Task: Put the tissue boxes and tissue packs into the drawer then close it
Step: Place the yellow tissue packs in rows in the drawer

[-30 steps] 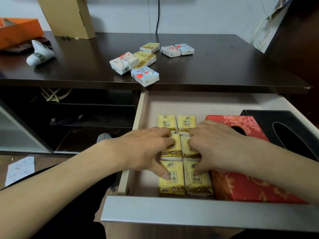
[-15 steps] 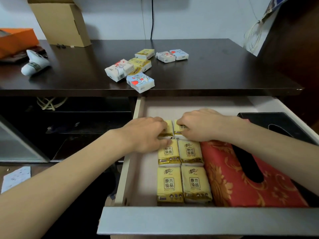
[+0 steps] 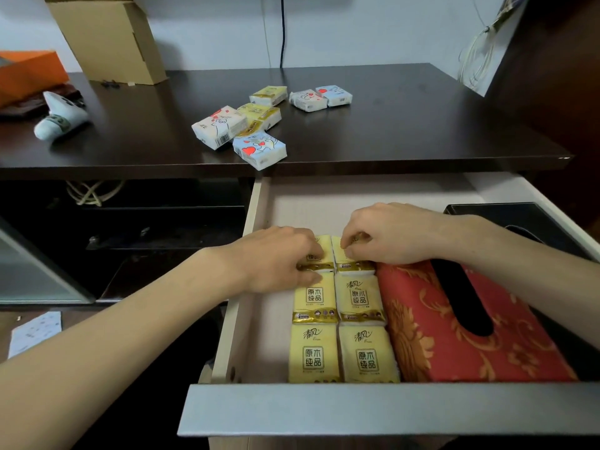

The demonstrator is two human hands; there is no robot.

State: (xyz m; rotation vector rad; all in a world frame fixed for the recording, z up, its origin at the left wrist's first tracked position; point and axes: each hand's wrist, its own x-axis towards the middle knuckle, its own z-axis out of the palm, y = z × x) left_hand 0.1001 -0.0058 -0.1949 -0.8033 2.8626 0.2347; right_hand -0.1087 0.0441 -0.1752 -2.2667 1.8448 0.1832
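Now, head view: the drawer (image 3: 357, 407) is pulled wide open across the lower right of the frame. Inside it, six yellow packs (image 3: 337, 319) lie flat in two columns of three, edges touching, just left of the red box (image 3: 461, 326). A black box (image 3: 506, 216) sits behind and right of the red one, against the drawer's right wall.

Both hands are down on the far row at centre frame. The left hand (image 3: 276, 258) covers the far-left pack, fingers (image 3: 306, 277) curled together and pressing on its near edge. The right hand (image 3: 389, 232) rests on the far-right pack, fingers (image 3: 352, 245) bent and pinched onto its top; whether either pack is lifted, I cannot tell.

Up on the dark surface (image 3: 406, 131), upper centre, loose packs (image 3: 259, 125) wait near the front edge: white ones with red hearts and several yellow ones in a cluster, two more white ones just to the right. A cardboard box (image 3: 110, 40) stands at upper left.
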